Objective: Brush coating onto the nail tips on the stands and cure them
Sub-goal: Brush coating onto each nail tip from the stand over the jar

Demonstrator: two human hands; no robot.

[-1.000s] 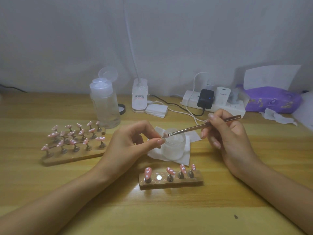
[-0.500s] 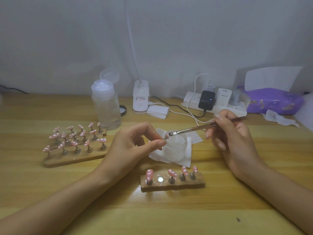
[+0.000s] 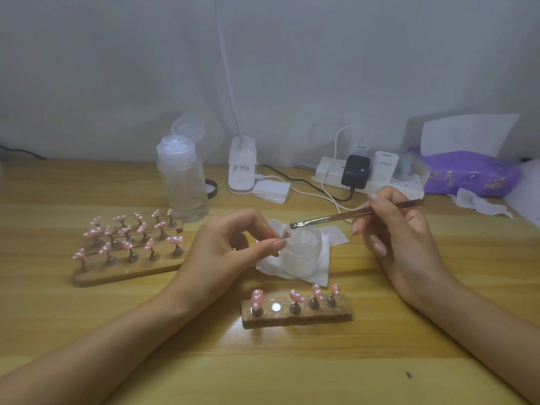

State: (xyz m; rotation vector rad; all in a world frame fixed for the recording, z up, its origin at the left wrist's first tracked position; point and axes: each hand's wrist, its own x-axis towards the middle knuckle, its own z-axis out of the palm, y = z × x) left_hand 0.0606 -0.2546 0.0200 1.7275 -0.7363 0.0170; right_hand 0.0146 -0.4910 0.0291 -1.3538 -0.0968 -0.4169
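Left hand: the left hand [image 3: 225, 249] pinches one pink nail tip [image 3: 285, 235] between thumb and forefinger and holds it up just beside the near rim of the jar, with the other fingers curled in behind.
Right hand: the right hand [image 3: 400, 238] grasps the brush [image 3: 350, 215] like a pen, fingers wrapped round the rear half of the handle.
Brush: its slim metal handle slants down to the left. The bristle end hangs over the jar's mouth, just up and right of the held tip; I can't tell whether they touch.
Jar: a frosted glass jar [image 3: 302, 252] stands open on a white paper wipe [image 3: 295, 276], between the two hands.
Near stand: a small wooden stand [image 3: 321, 317] lies in front of the jar. It carries four pink, white-dotted tips on metal pegs and has one bare shiny disc [image 3: 275, 307], second from the left.
Far stand: a larger wooden stand [image 3: 128, 271] sits to the left, well apart, with rows of pink tips.
Back of table: there is a clear pump bottle [image 3: 182, 182] with its cap flipped up, a power strip [image 3: 382, 185] and a purple wipes pack [image 3: 467, 173].
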